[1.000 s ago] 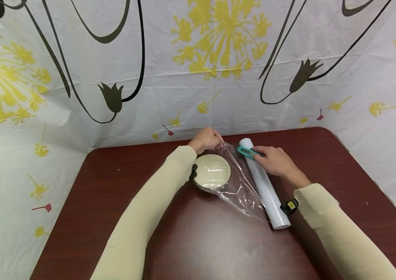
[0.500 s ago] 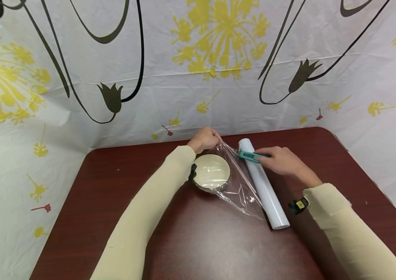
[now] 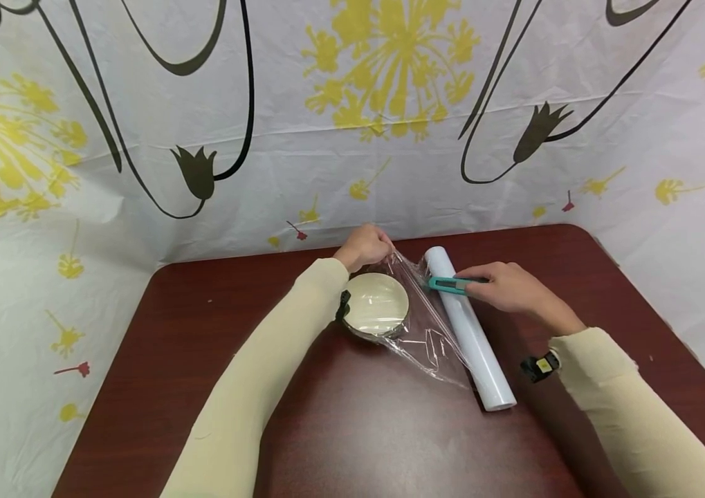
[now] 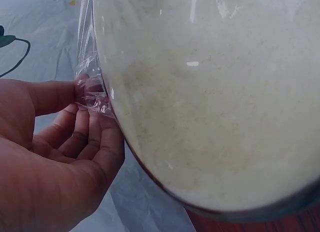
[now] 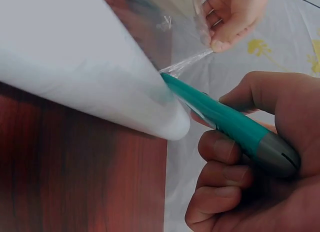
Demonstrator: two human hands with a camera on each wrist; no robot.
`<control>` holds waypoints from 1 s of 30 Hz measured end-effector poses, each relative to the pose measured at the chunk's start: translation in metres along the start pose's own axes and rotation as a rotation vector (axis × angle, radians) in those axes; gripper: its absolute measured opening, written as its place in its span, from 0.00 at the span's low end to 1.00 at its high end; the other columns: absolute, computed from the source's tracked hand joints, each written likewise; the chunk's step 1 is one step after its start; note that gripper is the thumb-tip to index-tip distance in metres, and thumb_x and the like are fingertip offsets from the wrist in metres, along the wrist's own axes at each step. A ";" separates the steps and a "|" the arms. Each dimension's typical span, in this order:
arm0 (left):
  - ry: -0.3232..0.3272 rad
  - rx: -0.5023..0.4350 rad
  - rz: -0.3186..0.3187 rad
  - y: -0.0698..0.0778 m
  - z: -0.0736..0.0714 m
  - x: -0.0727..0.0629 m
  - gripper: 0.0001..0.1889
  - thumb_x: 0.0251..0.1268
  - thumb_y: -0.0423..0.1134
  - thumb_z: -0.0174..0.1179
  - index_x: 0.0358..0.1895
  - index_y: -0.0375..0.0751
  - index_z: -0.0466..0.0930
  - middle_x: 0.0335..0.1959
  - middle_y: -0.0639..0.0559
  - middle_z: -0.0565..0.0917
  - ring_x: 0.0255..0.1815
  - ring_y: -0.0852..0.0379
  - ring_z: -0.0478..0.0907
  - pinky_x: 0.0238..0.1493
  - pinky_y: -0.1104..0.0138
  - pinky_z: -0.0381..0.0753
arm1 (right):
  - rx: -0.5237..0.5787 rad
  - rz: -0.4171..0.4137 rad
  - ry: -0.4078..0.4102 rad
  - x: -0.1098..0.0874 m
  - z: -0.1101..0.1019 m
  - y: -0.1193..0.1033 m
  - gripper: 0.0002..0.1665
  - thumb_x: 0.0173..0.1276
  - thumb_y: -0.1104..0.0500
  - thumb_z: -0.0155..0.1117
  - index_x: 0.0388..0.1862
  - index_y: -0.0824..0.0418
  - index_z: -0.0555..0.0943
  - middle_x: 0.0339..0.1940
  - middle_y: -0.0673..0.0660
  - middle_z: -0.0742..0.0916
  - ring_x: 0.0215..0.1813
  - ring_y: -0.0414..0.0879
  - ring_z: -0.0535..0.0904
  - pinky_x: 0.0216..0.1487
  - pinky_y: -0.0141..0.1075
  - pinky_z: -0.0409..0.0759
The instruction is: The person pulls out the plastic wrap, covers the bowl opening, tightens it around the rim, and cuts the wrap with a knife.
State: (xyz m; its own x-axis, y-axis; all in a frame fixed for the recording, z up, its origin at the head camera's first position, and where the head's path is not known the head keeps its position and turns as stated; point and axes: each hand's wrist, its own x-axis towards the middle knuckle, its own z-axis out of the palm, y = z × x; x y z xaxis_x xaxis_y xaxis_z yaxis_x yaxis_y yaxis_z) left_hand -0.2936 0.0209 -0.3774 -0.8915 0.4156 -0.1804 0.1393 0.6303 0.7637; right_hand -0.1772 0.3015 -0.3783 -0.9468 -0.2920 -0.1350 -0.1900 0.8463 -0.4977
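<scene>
In the head view my left hand [image 3: 366, 247] pinches an edge of clear plastic wrap [image 3: 432, 346] behind a round cream bowl [image 3: 377, 304]. The wrap stretches over the bowl and runs to a white roll [image 3: 470, 332] on its right. In the left wrist view, thumb and fingers grip bunched film [image 4: 95, 99] right at the bowl's rim. My right hand [image 3: 508, 287] holds a teal utility knife [image 5: 225, 117] with a grey end. Its front end meets the film beside the roll; the blade tip is hidden.
A dark red-brown table [image 3: 352, 443] bears everything. Behind and at the sides hangs a pale sheet [image 3: 302, 159] with yellow and dark flower prints. The roll lies slanted, its near end toward the front right.
My right hand has drawn the knife a little toward me along the film beside the roll, and its forearm has shifted right. The left hand keeps its pinch in nearly the same place.
</scene>
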 end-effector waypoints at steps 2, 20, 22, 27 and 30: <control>-0.003 0.001 -0.001 0.001 -0.002 -0.001 0.13 0.82 0.32 0.59 0.38 0.35 0.91 0.49 0.45 0.91 0.30 0.59 0.76 0.36 0.69 0.76 | 0.007 0.002 -0.007 -0.002 0.000 0.000 0.27 0.84 0.53 0.59 0.73 0.66 0.84 0.24 0.49 0.77 0.25 0.45 0.64 0.33 0.41 0.67; -0.021 -0.011 -0.018 0.001 -0.002 -0.003 0.13 0.82 0.30 0.59 0.38 0.33 0.92 0.43 0.48 0.90 0.29 0.55 0.76 0.33 0.66 0.77 | 0.031 -0.003 -0.026 -0.022 -0.004 0.008 0.24 0.83 0.52 0.61 0.69 0.63 0.87 0.27 0.49 0.78 0.27 0.45 0.69 0.33 0.42 0.69; -0.021 -0.011 -0.018 0.002 -0.002 -0.004 0.13 0.82 0.31 0.59 0.38 0.33 0.92 0.45 0.47 0.91 0.28 0.56 0.75 0.32 0.66 0.76 | 0.033 -0.014 -0.029 -0.024 -0.005 0.008 0.24 0.83 0.52 0.61 0.69 0.62 0.87 0.28 0.48 0.80 0.28 0.45 0.70 0.33 0.41 0.70; -0.011 0.001 -0.017 0.002 -0.001 -0.002 0.13 0.81 0.31 0.59 0.38 0.34 0.92 0.46 0.46 0.92 0.24 0.60 0.73 0.32 0.67 0.76 | 0.065 -0.023 -0.049 -0.031 -0.008 0.010 0.23 0.83 0.54 0.61 0.68 0.62 0.87 0.34 0.49 0.83 0.31 0.46 0.70 0.34 0.42 0.70; -0.010 -0.003 -0.021 0.003 0.000 0.000 0.13 0.81 0.30 0.60 0.37 0.33 0.92 0.47 0.47 0.92 0.23 0.61 0.72 0.32 0.68 0.76 | 0.079 -0.030 -0.064 -0.035 -0.011 0.012 0.23 0.83 0.55 0.61 0.68 0.62 0.87 0.39 0.50 0.85 0.35 0.47 0.72 0.36 0.42 0.70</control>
State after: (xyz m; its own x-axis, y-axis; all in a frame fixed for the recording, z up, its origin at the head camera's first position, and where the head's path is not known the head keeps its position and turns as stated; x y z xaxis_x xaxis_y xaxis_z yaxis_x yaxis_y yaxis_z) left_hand -0.2930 0.0227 -0.3755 -0.8899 0.4089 -0.2022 0.1196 0.6370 0.7616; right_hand -0.1491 0.3266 -0.3695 -0.9221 -0.3465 -0.1724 -0.1943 0.7998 -0.5680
